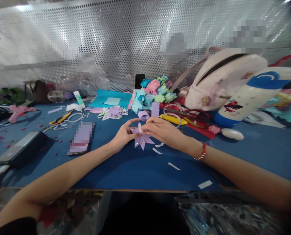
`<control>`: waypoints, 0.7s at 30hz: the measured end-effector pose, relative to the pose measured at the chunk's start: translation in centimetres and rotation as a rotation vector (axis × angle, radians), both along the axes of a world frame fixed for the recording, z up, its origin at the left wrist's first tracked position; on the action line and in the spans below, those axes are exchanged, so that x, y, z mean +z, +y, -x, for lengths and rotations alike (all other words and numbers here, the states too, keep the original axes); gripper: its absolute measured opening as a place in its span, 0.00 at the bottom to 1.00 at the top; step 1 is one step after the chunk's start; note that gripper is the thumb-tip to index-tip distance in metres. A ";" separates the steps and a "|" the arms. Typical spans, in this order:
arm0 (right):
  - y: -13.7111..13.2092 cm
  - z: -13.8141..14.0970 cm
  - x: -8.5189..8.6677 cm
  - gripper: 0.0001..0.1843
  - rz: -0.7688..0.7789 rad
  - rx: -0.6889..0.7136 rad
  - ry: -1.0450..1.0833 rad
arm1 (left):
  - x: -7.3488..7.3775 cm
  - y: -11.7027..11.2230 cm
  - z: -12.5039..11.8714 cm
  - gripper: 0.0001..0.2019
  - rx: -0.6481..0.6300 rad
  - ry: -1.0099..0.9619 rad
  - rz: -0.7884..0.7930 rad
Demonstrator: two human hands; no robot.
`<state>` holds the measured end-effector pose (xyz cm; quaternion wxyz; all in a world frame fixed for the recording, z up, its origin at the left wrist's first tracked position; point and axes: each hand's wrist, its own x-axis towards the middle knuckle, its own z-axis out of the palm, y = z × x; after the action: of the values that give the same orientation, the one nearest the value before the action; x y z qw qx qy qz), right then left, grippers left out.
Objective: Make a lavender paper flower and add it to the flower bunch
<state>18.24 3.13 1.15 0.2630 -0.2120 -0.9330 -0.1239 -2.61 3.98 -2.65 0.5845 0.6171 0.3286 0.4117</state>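
Between my hands, just above the blue table, is a purple folded paper star [143, 141] with pointed tips. My left hand [124, 135] pinches it from the left, thumb and fingers closed on its edge. From the right, my right hand [163, 131] has its fingertips closed on the upper part of the star, partly covering it. A curled purple paper strip [143, 115] and a flat purple strip [155, 109] are just beyond my fingers. Several white paper scraps [174, 166] lie near my right wrist.
Behind are a heap of crumpled paper flowers [157, 89], blue paper sheets [111, 98] and a paper rosette [114, 112]. Right: scissors [196, 116], a yellow cutter [173, 119], a bag [223, 78] and a leaning bottle [253, 96]. Left: a phone [81, 138], a power bank [21, 148] and a pink glue gun [20, 111].
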 end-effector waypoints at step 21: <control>0.1 -0.1 0.6 0.06 0.321 0.066 0.002 | 0.3 -0.2 0.1 0.41 -0.076 -0.006 0.006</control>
<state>18.37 3.19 1.78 0.2304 -0.2208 -0.9470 0.0358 -2.69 3.76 -2.34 0.6025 0.6264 0.3043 0.3900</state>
